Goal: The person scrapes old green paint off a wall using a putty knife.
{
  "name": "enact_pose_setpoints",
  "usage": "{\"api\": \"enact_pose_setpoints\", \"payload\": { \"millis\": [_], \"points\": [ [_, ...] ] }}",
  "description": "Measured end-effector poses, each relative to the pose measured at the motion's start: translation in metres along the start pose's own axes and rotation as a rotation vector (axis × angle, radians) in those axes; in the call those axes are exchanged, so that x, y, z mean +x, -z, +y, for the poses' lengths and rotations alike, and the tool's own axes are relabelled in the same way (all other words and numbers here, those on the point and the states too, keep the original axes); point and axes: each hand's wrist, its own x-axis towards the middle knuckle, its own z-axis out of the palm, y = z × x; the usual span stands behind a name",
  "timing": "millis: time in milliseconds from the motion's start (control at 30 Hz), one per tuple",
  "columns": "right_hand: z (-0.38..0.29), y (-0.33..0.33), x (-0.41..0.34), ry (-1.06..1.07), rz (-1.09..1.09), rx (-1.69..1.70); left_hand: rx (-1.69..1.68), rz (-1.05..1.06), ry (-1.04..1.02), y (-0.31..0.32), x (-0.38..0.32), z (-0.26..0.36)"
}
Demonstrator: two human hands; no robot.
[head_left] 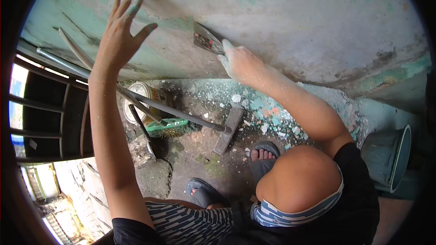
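Observation:
My right hand (240, 60) grips a metal scraper (208, 39), whose blade edge meets the wall (299, 23) at a strip of green paint. Dust coats the thumb and fingers of that hand. Higher up and to the left, my left hand (124, 29) is spread with its fingertips at the wall and nothing in its grasp. Around the blade the surface is mostly bare grey-white, with green patches left of it. Paint flakes (272, 117) in white, green and orange lie along the foot of the wall. The scraper's handle is mostly hidden in my fist.
A long-handled tool with a flat rectangular head (229, 131) rests on the floor near my sandals. Beside it stand a paint bucket (139, 100) and a green-topped broom (168, 125). A grey plastic tub (385, 156) lies at the right. Metal bars (37, 103) border the left.

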Motion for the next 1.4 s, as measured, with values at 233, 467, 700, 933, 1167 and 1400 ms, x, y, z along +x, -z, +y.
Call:
{"api": "enact_pose_setpoints", "payload": {
  "millis": [233,467,700,933,1167,1400],
  "points": [
    [-0.005,-0.004,0.028,0.170,0.027,-0.117,0.033,0.024,-0.077,-0.001,0.007,-0.006],
    [-0.018,-0.015,-0.004,0.002,-0.023,0.089,-0.026,-0.303,0.229,0.029,0.013,0.038],
    [0.008,-0.005,-0.057,-0.161,0.234,-0.120,-0.006,-0.221,0.230,0.031,0.006,0.042],
    [0.005,0.005,-0.042,-0.219,0.133,-0.158,-0.011,-0.207,0.213,0.023,0.005,0.035],
    [-0.002,-0.007,-0.033,-0.212,0.159,-0.142,-0.040,-0.184,0.206,0.019,0.005,0.034],
    [-0.013,-0.007,-0.012,-0.162,0.131,-0.072,-0.001,-0.145,0.218,0.018,0.004,0.034]
  ]
}}
